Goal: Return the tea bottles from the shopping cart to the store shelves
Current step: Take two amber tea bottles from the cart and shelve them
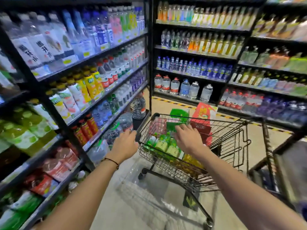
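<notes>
A black wire shopping cart [221, 140] stands in the aisle in front of me. Several green tea bottles [163, 146] lie in its left end, with yellow bottles [191, 161] nearer to me. My right hand [187, 138] hovers over the green bottles, fingers spread, holding nothing. My left hand [125, 144] rests at the cart's left rim, fingers curled at the edge; whether it grips the rim is unclear. Green tea bottles [21, 130] also stand on the left shelf unit.
Black shelves of drinks line the left side [79, 83], the back wall [196, 52] and the right [274, 72]. A green box [178, 117] and a red carton [203, 119] stand at the cart's far end. A large water bottle [137, 107] stands beside the cart's far left corner.
</notes>
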The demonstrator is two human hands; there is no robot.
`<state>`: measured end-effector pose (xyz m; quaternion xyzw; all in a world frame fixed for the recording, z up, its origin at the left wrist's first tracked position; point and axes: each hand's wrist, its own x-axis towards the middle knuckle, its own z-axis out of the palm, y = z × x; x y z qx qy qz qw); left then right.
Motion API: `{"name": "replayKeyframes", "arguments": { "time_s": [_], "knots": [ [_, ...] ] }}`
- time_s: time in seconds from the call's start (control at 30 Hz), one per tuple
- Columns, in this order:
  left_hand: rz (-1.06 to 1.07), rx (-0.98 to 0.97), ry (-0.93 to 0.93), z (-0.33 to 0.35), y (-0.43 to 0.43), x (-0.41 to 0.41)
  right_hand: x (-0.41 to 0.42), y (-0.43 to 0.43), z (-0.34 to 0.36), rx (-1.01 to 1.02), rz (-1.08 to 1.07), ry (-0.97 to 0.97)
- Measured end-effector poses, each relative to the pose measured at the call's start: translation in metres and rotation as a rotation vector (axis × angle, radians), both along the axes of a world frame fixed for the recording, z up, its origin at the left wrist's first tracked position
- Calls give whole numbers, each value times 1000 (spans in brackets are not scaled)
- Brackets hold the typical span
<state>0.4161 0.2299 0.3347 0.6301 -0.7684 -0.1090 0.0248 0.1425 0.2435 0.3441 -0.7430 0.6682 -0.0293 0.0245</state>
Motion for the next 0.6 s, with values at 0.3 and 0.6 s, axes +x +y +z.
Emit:
{"name": "replayKeyframes", "arguments": {
  "time_s": [0.3,0.6],
  "knots": [
    [-282,-3,5,-28,-106,-175,-170,-26,-53,37,-309,-30],
    [-410,245,-86,-110,-166,-307,-272,-62,-134,150,-430,-97]
  ]
}}
